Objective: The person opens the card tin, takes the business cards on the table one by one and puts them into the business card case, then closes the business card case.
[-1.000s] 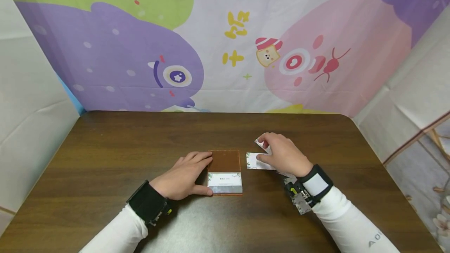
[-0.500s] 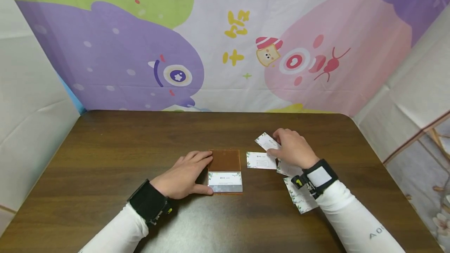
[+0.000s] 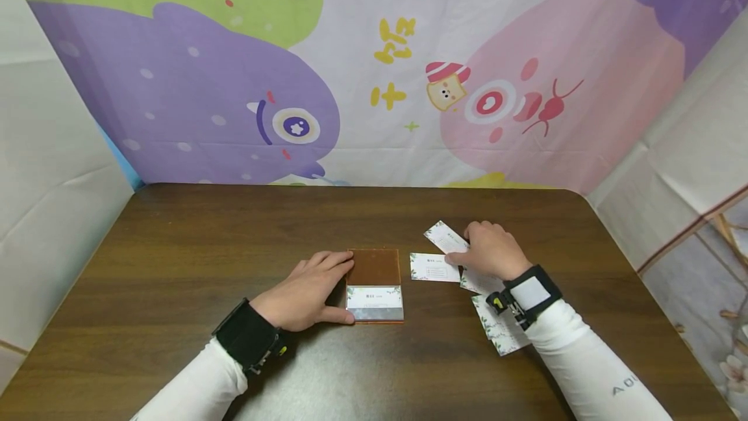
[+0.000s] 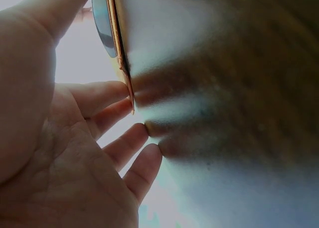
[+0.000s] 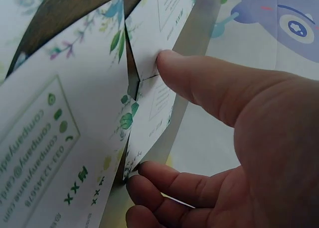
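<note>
My left hand [image 3: 304, 294] rests against the left edge of a brown card holder [image 3: 374, 267], fingers spread. Its thumb is at the near corner and a fingertip at the far one. A clear pocket on the holder's near half contains a white business card [image 3: 374, 296]. To the right, my right hand [image 3: 493, 251] pinches a slanted business card [image 3: 444, 236] across its width. In the right wrist view the thumb [image 5: 172, 71] lies at that card's [image 5: 155, 106] edge and curled fingers [image 5: 159, 177] meet its opposite edge.
Beside the right hand lies another business card [image 3: 435, 267]. A further card [image 3: 474, 281] is partly under that hand, and overlapping cards [image 3: 501, 327] sit below the wrist. The brown wooden table [image 3: 193, 239] ends at a cartoon-printed cloth [image 3: 374, 83].
My right hand has shifted right, off the left-hand card, with its thumb and fingers now at the slanted card's right end. More cards show beneath its wrist. My left hand stays in place.
</note>
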A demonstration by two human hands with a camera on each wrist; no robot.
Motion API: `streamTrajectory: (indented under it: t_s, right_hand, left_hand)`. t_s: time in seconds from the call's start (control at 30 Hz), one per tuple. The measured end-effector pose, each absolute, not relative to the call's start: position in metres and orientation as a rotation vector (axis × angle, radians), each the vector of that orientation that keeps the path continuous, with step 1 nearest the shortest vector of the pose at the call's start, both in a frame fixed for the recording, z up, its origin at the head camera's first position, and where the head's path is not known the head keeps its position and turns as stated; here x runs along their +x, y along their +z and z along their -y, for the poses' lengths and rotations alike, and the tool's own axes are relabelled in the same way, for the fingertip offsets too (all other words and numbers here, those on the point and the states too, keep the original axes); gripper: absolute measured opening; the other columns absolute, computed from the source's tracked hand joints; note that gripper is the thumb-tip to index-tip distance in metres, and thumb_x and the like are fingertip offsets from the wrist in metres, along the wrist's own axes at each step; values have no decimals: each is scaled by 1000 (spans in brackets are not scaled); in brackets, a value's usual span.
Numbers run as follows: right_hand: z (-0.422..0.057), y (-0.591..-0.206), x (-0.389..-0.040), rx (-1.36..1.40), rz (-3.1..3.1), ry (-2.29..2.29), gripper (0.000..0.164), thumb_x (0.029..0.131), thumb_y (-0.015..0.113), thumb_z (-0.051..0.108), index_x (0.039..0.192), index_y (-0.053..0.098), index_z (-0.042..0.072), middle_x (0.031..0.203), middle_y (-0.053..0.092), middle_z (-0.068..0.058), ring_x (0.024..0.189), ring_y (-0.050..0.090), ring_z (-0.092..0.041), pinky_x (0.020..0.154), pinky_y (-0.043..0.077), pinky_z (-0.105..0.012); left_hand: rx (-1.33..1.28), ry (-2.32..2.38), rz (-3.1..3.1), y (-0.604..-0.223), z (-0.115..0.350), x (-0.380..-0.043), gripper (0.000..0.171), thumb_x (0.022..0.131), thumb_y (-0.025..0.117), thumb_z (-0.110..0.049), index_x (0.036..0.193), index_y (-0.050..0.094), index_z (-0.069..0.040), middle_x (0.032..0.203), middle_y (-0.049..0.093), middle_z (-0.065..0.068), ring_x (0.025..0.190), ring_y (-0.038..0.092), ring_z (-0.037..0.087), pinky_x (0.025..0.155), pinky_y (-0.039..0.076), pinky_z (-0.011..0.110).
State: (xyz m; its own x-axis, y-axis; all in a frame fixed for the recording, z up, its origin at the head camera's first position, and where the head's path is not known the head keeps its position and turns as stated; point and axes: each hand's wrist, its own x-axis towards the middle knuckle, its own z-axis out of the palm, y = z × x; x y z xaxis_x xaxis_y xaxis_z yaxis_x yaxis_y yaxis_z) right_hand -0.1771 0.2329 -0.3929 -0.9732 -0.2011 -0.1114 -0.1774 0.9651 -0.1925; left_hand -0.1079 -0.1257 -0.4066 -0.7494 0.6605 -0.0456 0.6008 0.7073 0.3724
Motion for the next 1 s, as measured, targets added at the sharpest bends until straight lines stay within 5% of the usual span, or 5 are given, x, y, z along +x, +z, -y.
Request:
streamTrajectory:
  t_s: [0.2, 0.6, 1.0]
  right_hand:
    - [-231, -391, -176, -276, -2996, -264, 49, 80, 76, 51, 91, 66, 4, 87, 62, -9, 81, 57, -29, 68, 45, -44]
    - [-230, -393, -181, -218, -2934, -357, 41, 81, 76, 44, 91, 68, 6, 87, 62, -6, 81, 55, -27, 66, 42, -39]
    - [-230, -396, -180, -126, -2923, -520, 52, 84, 77, 39, 114, 52, 4, 100, 63, -11, 86, 57, -28, 71, 43, -40]
  left_hand:
    - [1018, 502, -2737, -406, 126, -108, 94, 87, 65, -61, 153, 37, -1, 161, 27, 11, 144, 26, 31, 107, 30, 54]
    - [1016, 496, -2749, -408, 126, -109, 96, 86, 65, -62, 154, 37, -1, 161, 28, 10, 144, 26, 30, 106, 31, 54]
    - [1013, 485, -2743, -409, 126, -109, 96, 86, 64, -64, 154, 36, -2, 161, 28, 10, 144, 25, 30, 107, 30, 53]
